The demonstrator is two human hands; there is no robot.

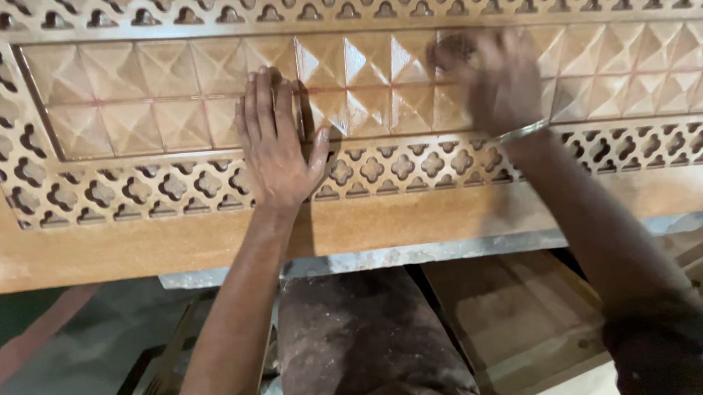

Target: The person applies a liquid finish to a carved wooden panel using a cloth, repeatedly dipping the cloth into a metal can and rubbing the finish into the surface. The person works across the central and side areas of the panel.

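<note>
On one carved wooden panel [169,95], two hands: left [275,142] flat, right [495,79] clutching one blurred pad [451,47].

No package, label, sign or screen is to be seen in the head view.
</note>
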